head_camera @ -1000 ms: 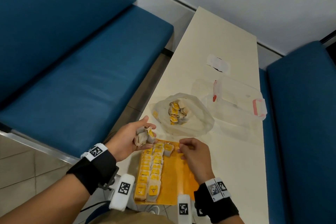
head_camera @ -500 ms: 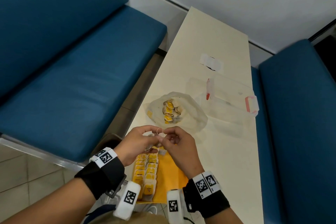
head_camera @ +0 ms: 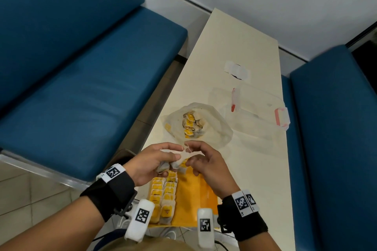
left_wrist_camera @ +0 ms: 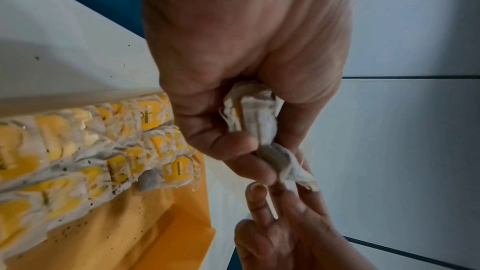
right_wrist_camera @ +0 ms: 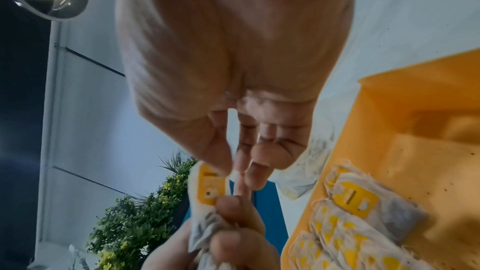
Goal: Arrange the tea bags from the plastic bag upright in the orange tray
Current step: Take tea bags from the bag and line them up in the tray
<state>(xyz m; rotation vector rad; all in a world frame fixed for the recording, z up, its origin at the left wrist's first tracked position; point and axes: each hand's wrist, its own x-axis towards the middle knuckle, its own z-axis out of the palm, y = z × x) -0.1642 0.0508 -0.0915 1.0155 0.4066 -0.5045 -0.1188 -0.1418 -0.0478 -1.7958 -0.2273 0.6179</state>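
Note:
My left hand [head_camera: 161,161] grips a small bunch of tea bags [left_wrist_camera: 255,118] above the far end of the orange tray [head_camera: 202,199]. My right hand [head_camera: 195,155] meets it there and pinches the top edge of one tea bag [right_wrist_camera: 207,188] with thumb and forefinger. A loop of white string [head_camera: 186,147] sticks up between the two hands. Two rows of yellow-tagged tea bags [head_camera: 163,193] stand along the tray's left side; its right half is bare. The plastic bag [head_camera: 204,126] lies open just beyond the hands with more tea bags [head_camera: 192,123] inside.
A clear plastic box [head_camera: 257,114] with red latches sits right of the bag, and a small white packet [head_camera: 237,70] lies farther back on the cream table [head_camera: 240,34]. Blue benches [head_camera: 81,87] flank the narrow table on both sides.
My right hand left the tray's far edge and came up to my left hand. Both hands now work the held tea bags together above the tray, slightly higher than before.

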